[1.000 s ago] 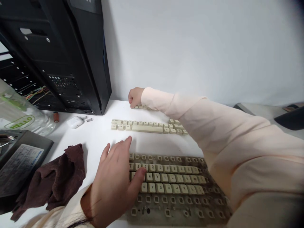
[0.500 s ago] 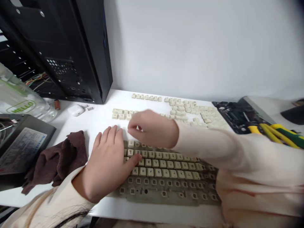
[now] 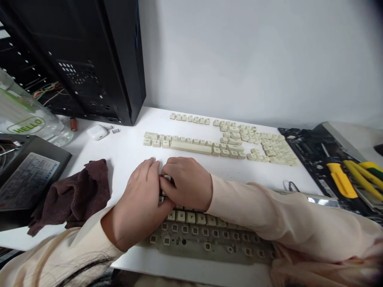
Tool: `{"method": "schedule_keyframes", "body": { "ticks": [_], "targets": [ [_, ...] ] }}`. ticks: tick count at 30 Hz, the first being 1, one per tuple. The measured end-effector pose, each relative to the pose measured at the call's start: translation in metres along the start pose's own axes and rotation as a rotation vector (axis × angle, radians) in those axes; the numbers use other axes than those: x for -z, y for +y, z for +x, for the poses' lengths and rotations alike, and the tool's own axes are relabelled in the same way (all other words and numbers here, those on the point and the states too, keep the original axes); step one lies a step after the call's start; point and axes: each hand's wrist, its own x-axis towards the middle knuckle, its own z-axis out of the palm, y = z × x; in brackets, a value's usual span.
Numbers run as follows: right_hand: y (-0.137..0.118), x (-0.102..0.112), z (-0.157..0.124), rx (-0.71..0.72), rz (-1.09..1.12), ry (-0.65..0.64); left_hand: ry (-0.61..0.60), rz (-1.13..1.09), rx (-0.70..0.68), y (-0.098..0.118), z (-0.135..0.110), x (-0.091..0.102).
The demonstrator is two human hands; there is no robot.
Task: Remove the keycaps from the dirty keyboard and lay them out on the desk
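Observation:
A dirty beige keyboard (image 3: pixel 191 255) lies along the front of the white table, with some keycaps fitted and bare key sockets in its lower rows. My left hand (image 3: pixel 139 203) rests over its left end, fingers stretched out together, thumb across the keys. Curled at the upper left of the keyboard is my right hand (image 3: pixel 187 181), closed, thumb and forefinger around a keycap (image 3: pixel 166 177). The fingertips are partly hidden, and the right forearm covers much of the keys. Behind the hands, loose keycaps lie in rows, among them a long space bar (image 3: pixel 191 147).
A brown cloth (image 3: pixel 77 195), a metal power supply (image 3: pixel 32 175), a clear bottle (image 3: pixel 32 115) and a white earbud case (image 3: pixel 97 132) are at the left. A black computer case (image 3: pixel 98 63) stands behind. At right, a yellow-handled screwdriver (image 3: pixel 341 179) and pliers (image 3: pixel 363 179) lie on a black circuit board (image 3: pixel 305 153).
My right hand has come down and toward me from above the keyboard's top edge onto its upper-left keys. My left hand's fingers have drawn together, and the space bar has come into view.

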Motion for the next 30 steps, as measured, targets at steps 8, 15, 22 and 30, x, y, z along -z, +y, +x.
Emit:
{"method": "schedule_keyframes", "body": {
  "ticks": [8, 15, 22, 30],
  "targets": [
    [0.006, -0.008, 0.013, -0.061, 0.113, 0.019, -0.059, -0.02, 0.018, 0.001, 0.002, 0.002],
    [0.011, -0.015, 0.012, -0.04, 0.163, 0.101, -0.054, -0.036, 0.022, 0.001, 0.002, 0.002],
    [0.01, -0.019, 0.01, 0.004, 0.194, 0.196, -0.085, -0.088, 0.031, 0.0, 0.001, 0.004],
    [0.012, -0.022, 0.007, 0.078, 0.262, 0.335, -0.081, -0.125, 0.04, 0.0, 0.003, 0.004]
  ]
}}
